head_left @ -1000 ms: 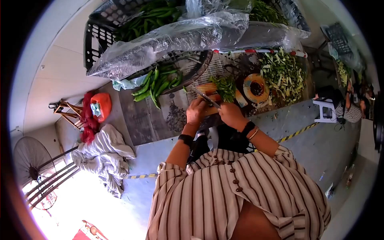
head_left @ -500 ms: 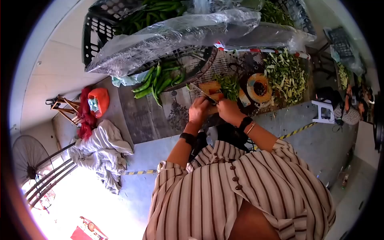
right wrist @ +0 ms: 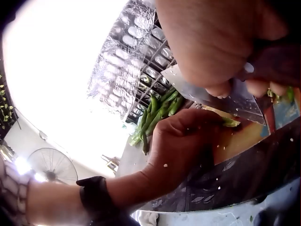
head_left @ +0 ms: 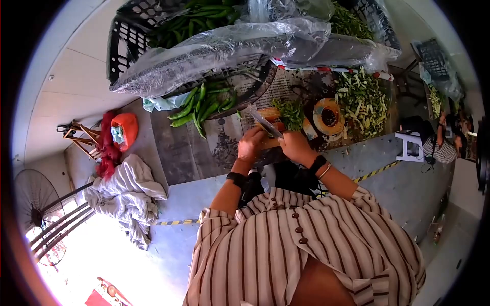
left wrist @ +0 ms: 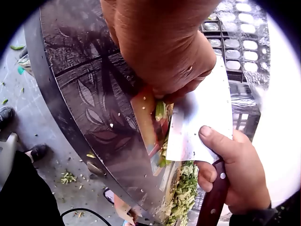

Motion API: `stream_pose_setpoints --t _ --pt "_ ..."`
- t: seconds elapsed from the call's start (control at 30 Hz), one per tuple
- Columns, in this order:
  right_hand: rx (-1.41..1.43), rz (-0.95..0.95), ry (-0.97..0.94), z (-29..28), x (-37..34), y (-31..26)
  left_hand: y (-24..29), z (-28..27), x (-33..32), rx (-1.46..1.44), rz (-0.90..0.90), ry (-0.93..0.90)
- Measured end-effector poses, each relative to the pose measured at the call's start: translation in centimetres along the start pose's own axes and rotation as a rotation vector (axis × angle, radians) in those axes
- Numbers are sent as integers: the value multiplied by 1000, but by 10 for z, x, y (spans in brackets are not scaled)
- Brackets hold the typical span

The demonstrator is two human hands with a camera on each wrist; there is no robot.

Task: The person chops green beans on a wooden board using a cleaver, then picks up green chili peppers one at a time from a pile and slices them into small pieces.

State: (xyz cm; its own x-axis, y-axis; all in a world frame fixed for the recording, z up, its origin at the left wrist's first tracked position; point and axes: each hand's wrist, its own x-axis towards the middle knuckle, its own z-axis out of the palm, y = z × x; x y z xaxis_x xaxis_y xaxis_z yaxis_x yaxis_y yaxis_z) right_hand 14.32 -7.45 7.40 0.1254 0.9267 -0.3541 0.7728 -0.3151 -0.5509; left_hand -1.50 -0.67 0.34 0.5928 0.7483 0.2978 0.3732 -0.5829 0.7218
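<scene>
Close to the table's near edge, my right hand (head_left: 297, 147) grips the dark wooden handle (left wrist: 215, 197) of a broad-bladed kitchen knife (left wrist: 202, 113). Beside the blade, my left hand (head_left: 250, 145) pinches a green pepper (right wrist: 230, 122), mostly hidden by the fingers, with its cut end showing. Both hands are over a small orange-patterned board (right wrist: 230, 143). Cut green pieces (head_left: 292, 113) are heaped just beyond the board, next to the knife. Whole long green peppers (head_left: 204, 106) lie on the table, left of and beyond my left hand.
Across the back stands a black crate (head_left: 120, 53) draped in clear plastic (head_left: 219, 51), with more green peppers (head_left: 204, 23) inside. A wide pile of chopped pieces (head_left: 363, 99) covers the table's right end. Farther right are a white stool (head_left: 408, 145) and another person (head_left: 440, 143).
The knife blade turned edge-on toward the board half a second ago, and now its flat side shows again. Both hands stay in nearly the same place.
</scene>
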Motion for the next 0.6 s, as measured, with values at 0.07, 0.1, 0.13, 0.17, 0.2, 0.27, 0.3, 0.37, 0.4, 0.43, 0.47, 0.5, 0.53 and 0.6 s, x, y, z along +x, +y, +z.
stream_pose_setpoints --t 0.07,0.1,0.13,0.17,0.2,0.27,0.3,0.37,0.4,0.43,0.47,0.5,0.53,0.6 --pt "11 -10 21 6 -3 1 -1 1 -1 14 -8 4" --pt "12 -10 17 7 -3 1 -1 1 -2 15 -12 4" --pt "-2 -7 -13 6 -3 0 0 1 -2 3 -13 8" --pt "-17 -5 -40 6 -2 0 0 1 -1 -9 -12 13" --pt "-17 -5 -39 7 -2 0 -1 1 -1 -8 -12 13" --pt "-92 -35 -16 10 1 2 -2 1 1 -16 -11 -26" --pt "-95 -36 -7 9 1 1 1 -1 3 -17 -2 -22" --pt "-75 -33 -13 7 0 -1 5 -5 5 -62 -5 52" --pt "-78 -34 -12 6 0 -1 6 -8 7 -63 -3 55" --pt "-78 -29 -16 6 0 -2 6 -13 9 1 -7 71" --pt "-76 -22 -22 5 -1 -3 6 -18 9 65 -13 86" --pt "-77 -22 -23 5 -1 -3 3 -18 9 65 -14 87" --pt "-74 -18 -25 6 -1 -3 0 -18 9 54 -42 65" --pt "-73 -10 -27 5 0 -5 -4 -18 7 40 -71 41"
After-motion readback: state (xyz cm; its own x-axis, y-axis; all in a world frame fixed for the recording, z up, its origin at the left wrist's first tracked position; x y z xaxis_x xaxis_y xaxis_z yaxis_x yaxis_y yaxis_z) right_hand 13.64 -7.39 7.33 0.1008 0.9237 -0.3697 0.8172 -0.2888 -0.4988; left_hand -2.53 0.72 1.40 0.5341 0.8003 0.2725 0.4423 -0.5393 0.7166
